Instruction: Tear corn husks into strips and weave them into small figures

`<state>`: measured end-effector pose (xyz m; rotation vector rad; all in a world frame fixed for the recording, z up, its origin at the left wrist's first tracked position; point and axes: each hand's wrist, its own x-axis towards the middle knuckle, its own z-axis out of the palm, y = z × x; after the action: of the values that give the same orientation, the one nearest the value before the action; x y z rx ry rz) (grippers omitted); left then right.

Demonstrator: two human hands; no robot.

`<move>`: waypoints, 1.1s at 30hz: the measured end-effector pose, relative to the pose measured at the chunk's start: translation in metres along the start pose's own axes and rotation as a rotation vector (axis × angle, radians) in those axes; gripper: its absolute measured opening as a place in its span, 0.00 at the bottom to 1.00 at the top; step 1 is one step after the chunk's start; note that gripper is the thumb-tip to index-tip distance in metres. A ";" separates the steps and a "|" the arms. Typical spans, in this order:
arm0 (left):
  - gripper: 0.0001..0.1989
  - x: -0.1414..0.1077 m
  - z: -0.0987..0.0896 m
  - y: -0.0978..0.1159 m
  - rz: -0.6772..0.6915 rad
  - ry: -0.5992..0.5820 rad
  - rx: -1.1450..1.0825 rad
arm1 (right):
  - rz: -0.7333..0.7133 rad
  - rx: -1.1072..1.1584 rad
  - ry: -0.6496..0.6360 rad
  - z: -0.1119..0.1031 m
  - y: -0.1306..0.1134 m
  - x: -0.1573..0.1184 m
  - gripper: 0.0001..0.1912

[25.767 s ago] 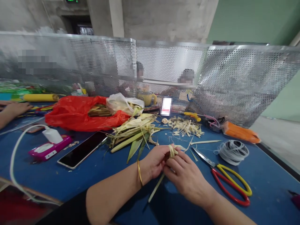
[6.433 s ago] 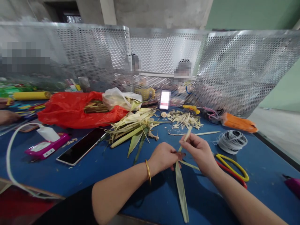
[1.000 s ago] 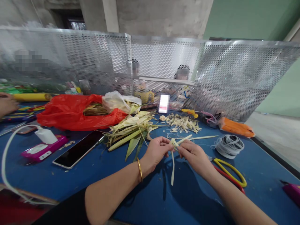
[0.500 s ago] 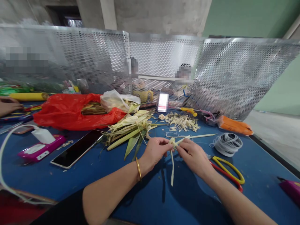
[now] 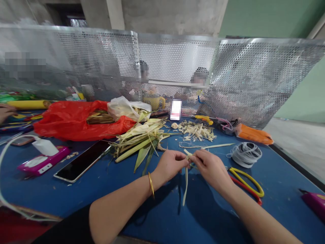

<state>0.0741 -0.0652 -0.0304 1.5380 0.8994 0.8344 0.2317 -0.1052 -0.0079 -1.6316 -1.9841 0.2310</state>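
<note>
Between my two hands is a small folded piece of pale husk strip (image 5: 186,183), one end of which dangles toward the table. My left hand (image 5: 170,166), with a gold bangle on the wrist, pinches it from the left. From the right, my right hand (image 5: 208,166) grips the same piece, thumb and forefinger closed. The fingertips nearly meet and cover much of the fold. Left of my hands lies a heap of dried corn husks (image 5: 142,139). Scissors (image 5: 247,184) with one yellow and one red handle rest beside my right hand, and a ball of grey-white string (image 5: 246,155) sits beyond them.
A pile of husk scraps (image 5: 198,131) lies ahead. To the left are a red plastic bag (image 5: 66,125), a phone (image 5: 83,162) and a purple power strip (image 5: 44,161). A perforated metal screen (image 5: 175,57) closes the back. Another person's hand (image 5: 6,112) shows at far left.
My right fingers have closed further over the strip, covering the end that stuck out toward the right. The dangling end has swung slightly left.
</note>
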 end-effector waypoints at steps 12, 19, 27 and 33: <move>0.12 -0.006 0.000 -0.002 0.036 -0.178 0.225 | 0.264 0.581 -0.074 0.007 0.006 0.005 0.14; 0.11 -0.008 0.001 -0.001 -0.067 -0.408 -0.047 | 0.482 0.978 0.231 0.005 0.007 0.010 0.18; 0.16 -0.008 0.001 0.001 -0.121 -0.294 0.001 | 0.370 1.022 0.142 0.006 -0.002 0.006 0.18; 0.14 -0.011 0.007 0.004 -0.131 -0.258 0.084 | 0.178 0.965 0.124 0.007 -0.006 0.003 0.14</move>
<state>0.0751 -0.0783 -0.0282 1.5979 0.8422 0.4959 0.2225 -0.1030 -0.0099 -1.1174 -1.2772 0.9552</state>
